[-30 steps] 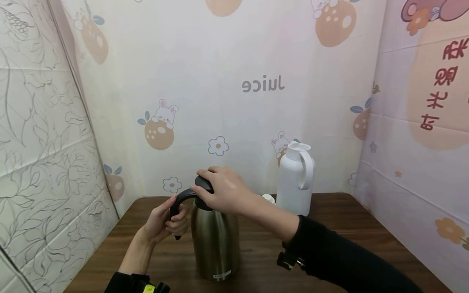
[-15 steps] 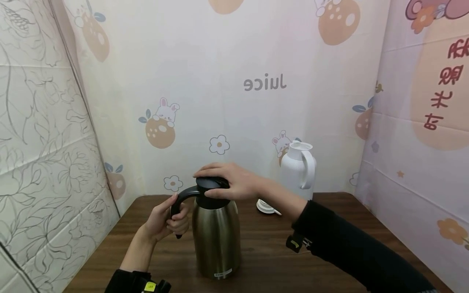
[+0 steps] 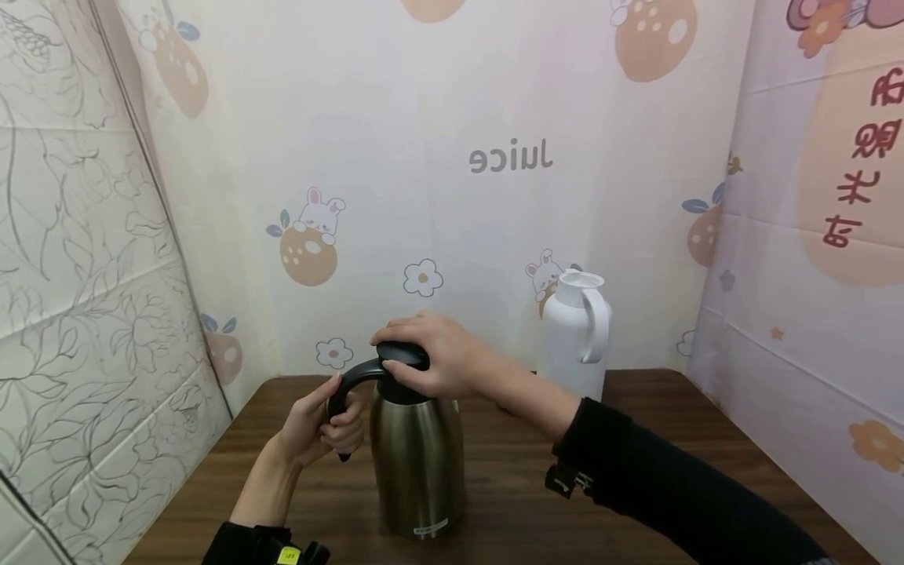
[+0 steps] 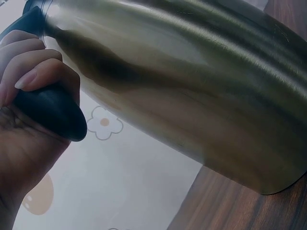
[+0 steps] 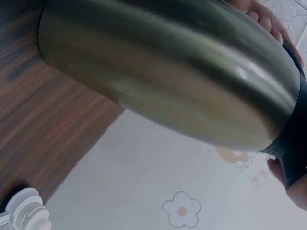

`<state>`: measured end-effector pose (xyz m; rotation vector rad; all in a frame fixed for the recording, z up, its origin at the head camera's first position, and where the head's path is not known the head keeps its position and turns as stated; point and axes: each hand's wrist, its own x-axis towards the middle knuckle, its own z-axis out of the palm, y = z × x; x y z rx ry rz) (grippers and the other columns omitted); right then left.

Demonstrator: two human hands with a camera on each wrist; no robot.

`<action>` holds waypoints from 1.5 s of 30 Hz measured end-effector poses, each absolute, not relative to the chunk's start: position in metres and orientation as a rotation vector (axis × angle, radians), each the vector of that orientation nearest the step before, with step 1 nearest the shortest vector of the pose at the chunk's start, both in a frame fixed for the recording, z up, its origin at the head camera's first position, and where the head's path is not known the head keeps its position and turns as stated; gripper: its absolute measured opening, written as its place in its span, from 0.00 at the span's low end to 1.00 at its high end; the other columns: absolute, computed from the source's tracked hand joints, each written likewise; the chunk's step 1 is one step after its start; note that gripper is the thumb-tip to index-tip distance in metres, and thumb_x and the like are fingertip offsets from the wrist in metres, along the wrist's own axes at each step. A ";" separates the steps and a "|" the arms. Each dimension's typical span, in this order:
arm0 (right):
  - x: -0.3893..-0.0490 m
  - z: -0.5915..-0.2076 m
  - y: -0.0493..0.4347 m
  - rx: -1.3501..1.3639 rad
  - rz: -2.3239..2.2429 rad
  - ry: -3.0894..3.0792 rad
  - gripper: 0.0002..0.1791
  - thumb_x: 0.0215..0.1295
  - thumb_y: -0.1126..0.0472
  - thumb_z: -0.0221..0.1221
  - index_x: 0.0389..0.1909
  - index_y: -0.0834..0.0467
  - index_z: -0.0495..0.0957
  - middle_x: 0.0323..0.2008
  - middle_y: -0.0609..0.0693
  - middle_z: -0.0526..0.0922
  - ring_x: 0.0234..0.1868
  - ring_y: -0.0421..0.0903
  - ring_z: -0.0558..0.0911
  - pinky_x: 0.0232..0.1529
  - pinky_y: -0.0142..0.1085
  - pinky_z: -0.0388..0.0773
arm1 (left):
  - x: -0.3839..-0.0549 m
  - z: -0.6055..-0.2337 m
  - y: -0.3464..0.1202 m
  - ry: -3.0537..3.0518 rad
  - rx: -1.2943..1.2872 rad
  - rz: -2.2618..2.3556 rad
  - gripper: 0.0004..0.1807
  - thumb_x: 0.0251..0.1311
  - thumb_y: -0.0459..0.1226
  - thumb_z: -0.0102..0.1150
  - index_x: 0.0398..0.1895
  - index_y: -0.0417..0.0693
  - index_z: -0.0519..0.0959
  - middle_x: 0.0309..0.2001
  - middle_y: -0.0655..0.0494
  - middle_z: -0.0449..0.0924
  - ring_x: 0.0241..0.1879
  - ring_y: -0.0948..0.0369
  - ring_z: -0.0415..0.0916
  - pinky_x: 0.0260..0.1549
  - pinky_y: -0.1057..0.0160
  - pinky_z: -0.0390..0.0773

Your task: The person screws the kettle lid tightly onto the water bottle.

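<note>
A brushed gold-brown steel thermos jug (image 3: 418, 471) with a black collar stands upright on the wooden table. My left hand (image 3: 311, 424) grips its black curved handle (image 3: 356, 375) at the left, fingers wrapped round it. In the left wrist view the lower end of the handle (image 4: 62, 115) sticks out below the fingers. My right hand (image 3: 448, 359) holds the black lid (image 3: 402, 355) on top of the jug, fingers over the far side and thumb along the near side. The right hand hides part of the lid.
A white jug (image 3: 574, 333) with a handle stands at the back right, partly behind my right forearm. In the right wrist view a white ridged lid (image 5: 29, 211) lies on the table (image 5: 57, 110). Printed cloth hangs behind and at both sides.
My right hand has shifted and turned about the black lid, its fingers reaching flatter midway and bending round it again now. The left hand and the steel jug have stayed in place.
</note>
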<state>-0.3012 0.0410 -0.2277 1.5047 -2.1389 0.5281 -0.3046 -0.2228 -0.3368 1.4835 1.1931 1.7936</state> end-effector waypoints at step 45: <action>-0.299 -0.234 0.028 1.432 0.680 -2.077 0.21 0.74 0.59 0.46 0.46 0.54 0.90 0.47 0.47 0.86 0.51 0.42 0.82 0.50 0.35 0.80 | -0.300 -0.336 -0.221 1.195 1.486 1.764 0.29 0.85 0.51 0.12 0.28 0.44 0.54 0.19 0.60 0.51 0.14 0.60 0.47 0.17 0.57 0.47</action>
